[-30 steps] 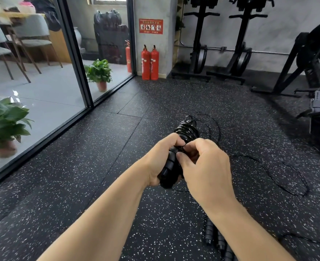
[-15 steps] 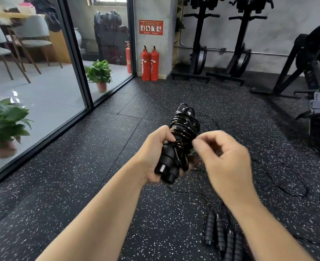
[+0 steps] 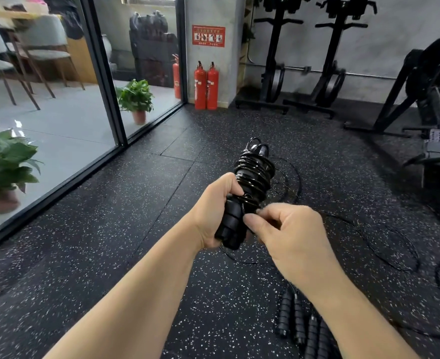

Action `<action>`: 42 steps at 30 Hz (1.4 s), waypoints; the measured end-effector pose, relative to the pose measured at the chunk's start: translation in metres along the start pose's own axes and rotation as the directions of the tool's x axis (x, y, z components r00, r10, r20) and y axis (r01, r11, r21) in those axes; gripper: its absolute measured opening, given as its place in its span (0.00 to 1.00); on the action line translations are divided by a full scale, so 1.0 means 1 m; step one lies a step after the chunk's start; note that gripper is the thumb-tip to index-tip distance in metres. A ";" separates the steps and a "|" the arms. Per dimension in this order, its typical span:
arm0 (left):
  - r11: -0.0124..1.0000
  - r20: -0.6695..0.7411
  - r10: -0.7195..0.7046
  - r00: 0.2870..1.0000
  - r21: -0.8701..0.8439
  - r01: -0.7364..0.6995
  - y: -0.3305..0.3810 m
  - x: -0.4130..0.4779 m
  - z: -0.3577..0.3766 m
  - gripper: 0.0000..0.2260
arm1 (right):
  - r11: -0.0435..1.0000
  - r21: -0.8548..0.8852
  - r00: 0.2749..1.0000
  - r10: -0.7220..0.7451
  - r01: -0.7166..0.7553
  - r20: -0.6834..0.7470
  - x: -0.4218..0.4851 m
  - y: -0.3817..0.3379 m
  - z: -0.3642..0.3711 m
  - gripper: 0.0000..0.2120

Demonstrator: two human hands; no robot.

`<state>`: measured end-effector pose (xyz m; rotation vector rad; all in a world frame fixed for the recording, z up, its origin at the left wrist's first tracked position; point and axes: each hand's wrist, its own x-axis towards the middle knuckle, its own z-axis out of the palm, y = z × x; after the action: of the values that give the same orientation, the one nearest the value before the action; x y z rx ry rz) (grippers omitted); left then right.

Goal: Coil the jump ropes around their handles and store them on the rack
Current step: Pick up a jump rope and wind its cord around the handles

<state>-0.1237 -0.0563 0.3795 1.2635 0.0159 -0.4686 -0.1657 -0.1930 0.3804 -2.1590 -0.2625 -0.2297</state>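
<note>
My left hand (image 3: 215, 212) grips a pair of black jump rope handles (image 3: 235, 224) held upright together, with thin black rope (image 3: 255, 174) coiled in several turns around their upper half. My right hand (image 3: 289, 234) pinches the rope right beside the handles, below the coil. The loose rest of the rope (image 3: 384, 257) trails over the floor to the right. Several more black handles (image 3: 302, 325) of other jump ropes lie on the floor under my right forearm. No rack is identifiable.
Speckled black rubber floor (image 3: 110, 242) all around. A glass wall (image 3: 58, 120) with potted plants (image 3: 136, 99) behind it runs along the left. Two red fire extinguishers (image 3: 206, 86) stand by a pillar. Black gym machines (image 3: 434, 104) stand at the back and right.
My right hand swung out to the right with the rope, then came back in against the handles. The coil sits a little higher and the view moved slightly.
</note>
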 end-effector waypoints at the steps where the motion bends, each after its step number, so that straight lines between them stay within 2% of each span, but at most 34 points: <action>1: 1.000 -0.022 -0.008 1.000 0.020 0.008 -0.001 0.000 0.001 0.10 | 0.995 -0.092 0.999 -0.034 0.031 -0.027 0.000 -0.001 0.003 0.13; 2: 0.999 -0.046 -0.015 0.999 0.030 0.017 -0.001 0.001 0.002 0.09 | 0.977 -0.203 0.997 -0.071 0.062 -0.039 -0.001 -0.002 0.005 0.14; 4: 0.999 -0.084 -0.025 0.996 0.026 0.028 -0.003 0.004 0.001 0.13 | 0.908 -0.407 0.991 -0.126 0.094 -0.050 -0.002 -0.007 0.011 0.13; 6: 1.000 -0.085 -0.010 0.996 0.016 0.012 -0.004 0.006 0.001 0.16 | 0.854 -0.510 0.977 -0.184 0.105 -0.106 -0.003 -0.009 0.019 0.11; 8: 0.999 -0.050 0.041 0.998 -0.022 -0.042 -0.003 0.009 0.003 0.25 | 0.822 -0.557 0.959 -0.238 0.115 -0.153 -0.001 -0.007 0.028 0.10; 11: 0.993 -0.012 0.095 0.995 -0.065 -0.096 -0.001 0.004 0.007 0.28 | 0.859 -0.502 0.921 -0.268 0.096 -0.282 0.004 -0.003 0.035 0.09; 16: 0.995 -0.096 0.056 0.994 -0.081 -0.063 0.002 0.001 0.002 0.09 | 0.909 -0.402 0.891 -0.267 0.107 -0.366 0.007 0.002 0.042 0.12; 20: 0.992 -0.109 0.057 0.992 -0.108 -0.069 0.003 0.002 0.001 0.07 | 0.892 -0.418 0.854 -0.347 0.172 -0.388 0.011 0.004 0.046 0.14; 24: 0.996 -0.153 0.040 0.987 -0.077 -0.053 0.001 0.003 -0.002 0.07 | 0.902 -0.422 0.885 -0.263 0.085 -0.384 0.013 0.002 0.053 0.14; 26: 0.996 -0.178 0.020 0.984 -0.087 -0.036 0.001 0.003 -0.004 0.06 | 0.896 -0.439 0.917 -0.228 0.066 -0.328 0.015 0.000 0.052 0.13; 29: 0.994 -0.211 -0.019 0.977 -0.111 -0.005 0.002 0.001 -0.013 0.10 | 0.869 -0.457 0.955 -0.273 0.190 -0.120 0.021 0.003 0.042 0.14; 31: 0.993 -0.208 -0.022 0.978 -0.114 -0.002 0.002 0.001 -0.017 0.12 | 0.841 -0.482 0.946 -0.317 0.247 -0.067 0.024 0.003 0.037 0.16; 38: 0.993 -0.172 0.023 0.985 -0.108 -0.042 -0.004 0.006 -0.008 0.08 | 0.767 -0.603 0.901 -0.396 0.219 -0.176 0.021 -0.002 0.038 0.16; 42: 0.995 -0.164 0.009 0.986 -0.094 -0.025 -0.003 0.005 -0.005 0.09 | 0.772 -0.607 0.920 -0.354 0.186 -0.167 0.019 0.001 0.038 0.15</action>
<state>-0.1186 -0.0543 0.3742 1.2037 0.1646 -0.3443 -0.1450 -0.1603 0.3636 -2.6495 -0.3849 -0.8743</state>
